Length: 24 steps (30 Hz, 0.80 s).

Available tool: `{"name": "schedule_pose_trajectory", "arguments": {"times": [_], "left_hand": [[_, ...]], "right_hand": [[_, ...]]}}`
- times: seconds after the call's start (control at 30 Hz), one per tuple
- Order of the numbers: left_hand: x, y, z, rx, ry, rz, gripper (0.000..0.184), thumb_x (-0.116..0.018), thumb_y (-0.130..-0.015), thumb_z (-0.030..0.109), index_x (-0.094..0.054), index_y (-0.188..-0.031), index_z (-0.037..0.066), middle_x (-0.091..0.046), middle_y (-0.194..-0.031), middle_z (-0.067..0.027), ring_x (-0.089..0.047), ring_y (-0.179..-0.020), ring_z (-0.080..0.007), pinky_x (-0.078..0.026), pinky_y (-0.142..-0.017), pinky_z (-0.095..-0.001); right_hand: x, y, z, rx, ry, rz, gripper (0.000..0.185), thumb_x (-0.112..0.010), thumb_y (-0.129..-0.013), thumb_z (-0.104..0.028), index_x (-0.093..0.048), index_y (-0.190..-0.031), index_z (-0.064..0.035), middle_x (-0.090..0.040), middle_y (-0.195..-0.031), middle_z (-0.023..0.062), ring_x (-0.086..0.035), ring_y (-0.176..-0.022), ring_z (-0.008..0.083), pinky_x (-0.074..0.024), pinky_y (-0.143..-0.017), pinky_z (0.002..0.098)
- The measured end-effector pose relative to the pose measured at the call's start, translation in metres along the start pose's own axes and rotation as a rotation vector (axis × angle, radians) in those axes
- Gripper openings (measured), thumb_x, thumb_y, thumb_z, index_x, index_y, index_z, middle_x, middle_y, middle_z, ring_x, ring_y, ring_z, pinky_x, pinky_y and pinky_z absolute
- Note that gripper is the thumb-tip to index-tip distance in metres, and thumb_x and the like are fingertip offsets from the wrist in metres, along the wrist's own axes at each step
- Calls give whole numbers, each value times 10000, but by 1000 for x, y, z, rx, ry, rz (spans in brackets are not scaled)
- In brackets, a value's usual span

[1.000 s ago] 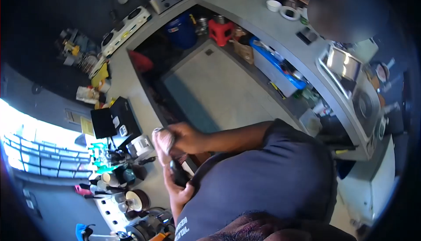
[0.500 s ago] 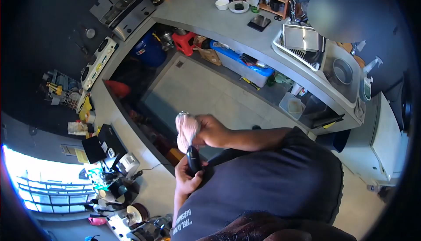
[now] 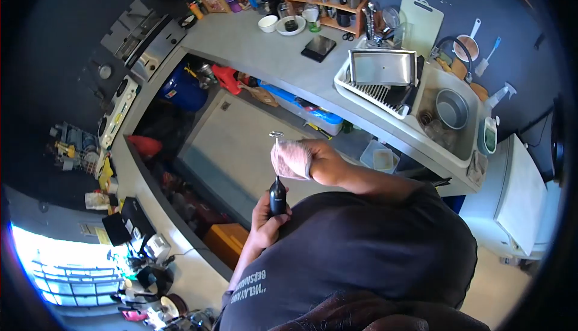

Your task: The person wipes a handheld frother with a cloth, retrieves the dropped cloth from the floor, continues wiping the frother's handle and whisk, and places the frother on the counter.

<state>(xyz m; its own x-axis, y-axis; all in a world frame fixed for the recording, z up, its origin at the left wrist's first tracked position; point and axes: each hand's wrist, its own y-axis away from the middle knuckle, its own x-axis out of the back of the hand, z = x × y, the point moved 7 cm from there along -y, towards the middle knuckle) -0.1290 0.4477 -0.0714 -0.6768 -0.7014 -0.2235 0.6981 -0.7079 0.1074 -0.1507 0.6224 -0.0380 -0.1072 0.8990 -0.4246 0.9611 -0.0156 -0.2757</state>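
Note:
My left hand (image 3: 264,221) is closed around the black handle of a milk frother (image 3: 277,197), held upright in front of my shirt. Its thin metal shaft rises from the handle to a small wire whisk head at the top. A pink cloth (image 3: 292,161) is bunched in my right hand (image 3: 325,163), whose fingers are partly hidden by it. The cloth lies against the shaft, just below the whisk head; whether it wraps all the way round I cannot tell.
Ahead runs a counter (image 3: 241,33) with a black scale (image 3: 318,48), a white bowl (image 3: 268,24) and a dish rack (image 3: 373,93). The sink (image 3: 430,81) holds a round metal pan (image 3: 452,108). To the left stands a white stove (image 3: 117,111).
The cloth has moved down and off the whisk head, so more of the frother's shaft shows. Both hands sit further right in view, and the head view has shifted.

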Motion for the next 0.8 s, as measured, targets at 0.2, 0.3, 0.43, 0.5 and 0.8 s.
{"name": "schedule_pose_trajectory", "arguments": {"times": [0.2,0.3,0.43,0.5,0.8], "left_hand": [[-42,-56,-9,-38,60,-92,534,-504,-723,-35,-448,-1251,14,-565,-909,-84,-548,-825,-155,-449,-786,-282],[-59,-71,-6,-31,21,-159,569,-462,-689,-48,-443,-1254,20,-549,-903,-68,-528,-811,-149,-444,-771,-280],[-61,-79,-6,1,-55,-148,550,-480,-696,-35,-445,-1242,24,-548,-898,-55,-528,-804,-138,-444,-747,-275],[-54,-77,-6,-19,-74,-87,530,-491,-703,-26,-446,-1229,26,-550,-894,-50,-533,-802,-136,-447,-738,-274],[-4,-33,-1,-80,-148,68,462,-505,-707,9,-476,-1169,20,-542,-881,-35,-517,-790,-121,-429,-718,-262]], "right_hand": [[41,24,-13,-261,-21,33,227,-599,-998,-229,-676,-1035,-19,-618,-820,-20,-550,-683,41,-449,-576,203],[62,21,-31,-332,-45,233,183,-608,-987,-188,-689,-945,-29,-586,-728,-39,-493,-601,30,-383,-500,221],[81,5,-25,-161,-70,148,103,-601,-948,-71,-678,-1002,-29,-633,-806,-1,-570,-670,67,-450,-551,233],[70,13,-18,-345,140,69,121,-619,-949,-92,-671,-1035,-25,-647,-863,12,-599,-731,78,-491,-612,236],[4,-32,-4,-224,-110,-33,78,-608,-933,-54,-656,-994,-40,-649,-829,25,-549,-615,52,-417,-488,230]]}}
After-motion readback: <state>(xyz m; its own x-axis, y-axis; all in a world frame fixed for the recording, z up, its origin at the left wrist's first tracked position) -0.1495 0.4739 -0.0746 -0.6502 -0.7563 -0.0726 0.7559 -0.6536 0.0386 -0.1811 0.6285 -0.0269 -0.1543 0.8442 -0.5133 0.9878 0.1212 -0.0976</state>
